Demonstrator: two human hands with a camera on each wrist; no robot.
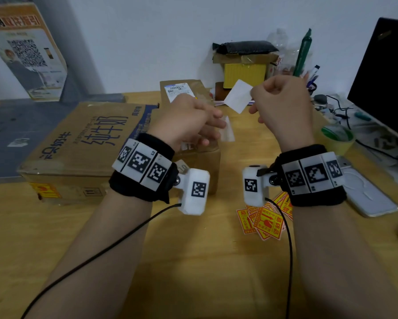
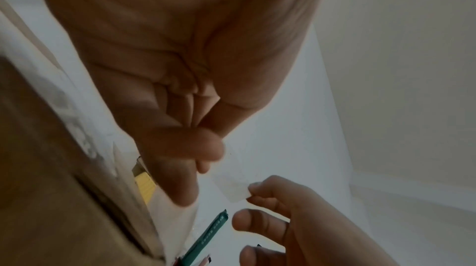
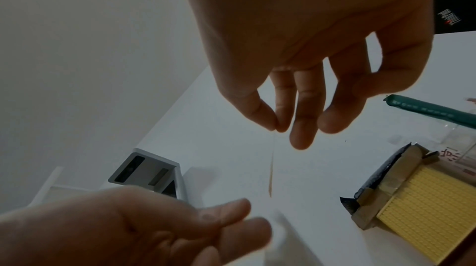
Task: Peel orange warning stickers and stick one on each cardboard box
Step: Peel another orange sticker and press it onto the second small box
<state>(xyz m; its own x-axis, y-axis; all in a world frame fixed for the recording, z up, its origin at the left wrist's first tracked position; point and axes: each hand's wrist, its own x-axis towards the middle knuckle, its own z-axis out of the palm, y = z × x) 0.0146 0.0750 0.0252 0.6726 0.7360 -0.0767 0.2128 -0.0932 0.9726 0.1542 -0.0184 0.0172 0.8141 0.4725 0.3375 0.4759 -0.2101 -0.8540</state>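
Head: right hand pinches sticker (white side).

Black monitor stood at the table's right edge, phone laid beside it, yellow box and green marker set against the wall.

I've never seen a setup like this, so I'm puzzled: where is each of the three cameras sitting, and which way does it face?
Head: worn on the head, facing forward and down at the table; shows both forearms, the left hand and right hand.
Left wrist: on the left wrist, looking along the palm to the fingers.
Right wrist: on the right wrist, looking along the fingers.
Shared: all three show the white sheet pinched by the right hand; both wrist views show the opposite hand too.
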